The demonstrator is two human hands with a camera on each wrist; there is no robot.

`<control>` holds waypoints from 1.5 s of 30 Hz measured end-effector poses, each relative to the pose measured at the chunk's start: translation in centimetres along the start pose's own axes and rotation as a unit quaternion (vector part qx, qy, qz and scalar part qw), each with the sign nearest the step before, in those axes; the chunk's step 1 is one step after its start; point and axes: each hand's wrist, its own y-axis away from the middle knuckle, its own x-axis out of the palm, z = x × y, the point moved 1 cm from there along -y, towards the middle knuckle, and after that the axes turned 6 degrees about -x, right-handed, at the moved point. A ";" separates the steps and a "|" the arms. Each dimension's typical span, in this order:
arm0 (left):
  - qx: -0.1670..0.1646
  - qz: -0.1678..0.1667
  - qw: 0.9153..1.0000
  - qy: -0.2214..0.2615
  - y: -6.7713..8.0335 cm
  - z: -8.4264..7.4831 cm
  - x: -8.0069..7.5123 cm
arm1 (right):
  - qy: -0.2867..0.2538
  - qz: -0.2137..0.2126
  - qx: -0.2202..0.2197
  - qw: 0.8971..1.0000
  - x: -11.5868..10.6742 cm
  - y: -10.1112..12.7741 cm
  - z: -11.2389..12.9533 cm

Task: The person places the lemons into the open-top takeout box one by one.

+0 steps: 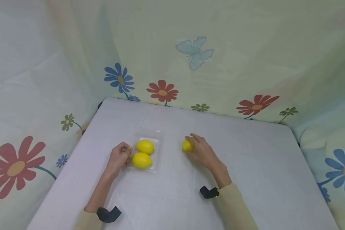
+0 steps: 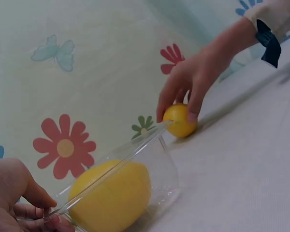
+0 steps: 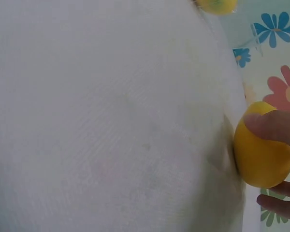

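A clear plastic container [image 1: 156,168] stands left of the table's middle, with two yellow lemons [image 1: 145,146] inside, one behind the other. My left hand [image 1: 120,157] pinches the container's left rim between thumb and fingers, as the left wrist view shows close up. To the right of the container, my right hand [image 1: 202,151] grips a third lemon [image 3: 262,154], thumb on one side and fingers on the other. That lemon is at the tabletop, apart from the container; whether it touches the cloth I cannot tell.
A white cloth covers the table [image 1: 264,166]. Behind it and at its sides hang pale curtains [image 1: 233,48] printed with flowers and a butterfly. A black strap piece [image 1: 209,192] sticks out at the right wrist, another [image 1: 108,214] at the left.
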 end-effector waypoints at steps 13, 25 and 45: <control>0.016 0.003 1.000 0.023 -0.3 0.5 0.0 | -0.017 -0.023 -0.008 1.000 0.8 0.1 -0.8; 0.017 0.009 1.000 0.025 -0.8 0.1 -0.2 | -0.049 -0.101 -0.074 0.991 0.1 -1.1 1.9; 0.005 0.003 1.000 0.020 -0.6 0.5 -0.2 | -0.022 -0.092 -0.146 0.985 4.2 -7.7 8.4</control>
